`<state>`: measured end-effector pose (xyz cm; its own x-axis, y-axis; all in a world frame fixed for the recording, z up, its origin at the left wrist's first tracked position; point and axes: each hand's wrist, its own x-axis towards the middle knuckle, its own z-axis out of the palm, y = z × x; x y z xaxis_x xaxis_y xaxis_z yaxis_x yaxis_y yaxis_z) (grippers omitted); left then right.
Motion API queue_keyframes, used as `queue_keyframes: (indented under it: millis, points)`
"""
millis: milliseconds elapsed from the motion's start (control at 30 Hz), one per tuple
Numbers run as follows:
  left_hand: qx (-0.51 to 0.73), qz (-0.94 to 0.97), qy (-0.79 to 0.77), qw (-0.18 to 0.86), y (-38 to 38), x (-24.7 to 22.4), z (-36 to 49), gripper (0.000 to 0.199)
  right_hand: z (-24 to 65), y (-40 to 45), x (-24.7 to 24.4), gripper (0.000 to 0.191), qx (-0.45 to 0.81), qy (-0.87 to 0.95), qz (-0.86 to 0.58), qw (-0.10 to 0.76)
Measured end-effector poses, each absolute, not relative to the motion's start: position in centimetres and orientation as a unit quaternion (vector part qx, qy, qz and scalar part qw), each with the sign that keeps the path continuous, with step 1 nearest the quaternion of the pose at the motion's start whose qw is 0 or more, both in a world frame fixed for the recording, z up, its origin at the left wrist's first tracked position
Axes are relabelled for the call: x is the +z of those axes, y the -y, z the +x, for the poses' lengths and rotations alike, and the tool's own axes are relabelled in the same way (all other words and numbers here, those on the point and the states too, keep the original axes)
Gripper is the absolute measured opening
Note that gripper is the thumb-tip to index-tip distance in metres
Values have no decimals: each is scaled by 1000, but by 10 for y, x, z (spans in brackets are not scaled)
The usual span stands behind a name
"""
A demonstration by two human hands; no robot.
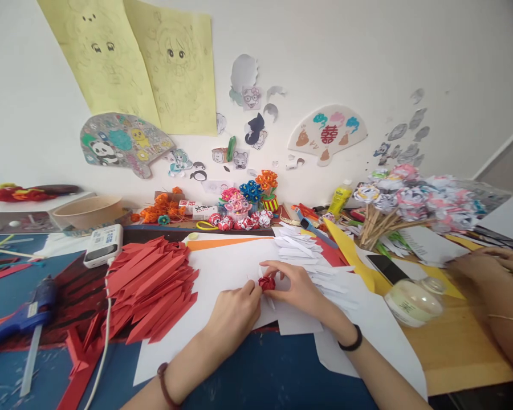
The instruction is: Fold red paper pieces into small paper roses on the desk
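Observation:
Between my two hands, above the white paper sheet (162,356), is a small folded paper flower (267,283), dark red with white points sticking out. My left hand (235,310) pinches its left side with the fingers curled in. From the right, the thumb and fingers of my right hand (297,287) close round the same flower. A big heap of folded red paper strips (154,285) lies left of my hands. Folded white paper strips (297,247) are spread behind and to the right of my right hand.
At the left lie a blue glue gun (32,313) and a white power bank (104,246) with a cable. On the right stand a plastic bottle (414,302), a phone (387,269) and paper flowers on sticks (404,199). Another person's hands (487,267) are at the right edge.

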<state>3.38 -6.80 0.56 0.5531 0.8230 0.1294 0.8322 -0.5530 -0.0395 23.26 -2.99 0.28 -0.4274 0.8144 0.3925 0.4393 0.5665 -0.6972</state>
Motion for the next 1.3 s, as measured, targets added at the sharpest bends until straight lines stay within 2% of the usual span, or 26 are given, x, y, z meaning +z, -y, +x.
queue_keyframes:
  millis: [233,600,767,933,1067,1300]
  points:
    - [-74,-872,481,54,68,-2,33,16,227,32,0,52,225,824,-373,362]
    - [-46,-878,475,40,68,9,32,18,228,32,2,45,245,800,-407,367]
    - [-61,-863,497,63,60,8,24,19,234,30,6,44,296,780,-433,342]
    - [-114,-863,490,51,58,9,22,24,245,28,9,44,335,794,-393,321]
    - [-172,-863,474,14,58,12,22,31,246,26,7,40,317,807,-388,313]
    - [-225,-844,470,-128,53,18,18,17,236,28,3,28,281,810,-396,330]
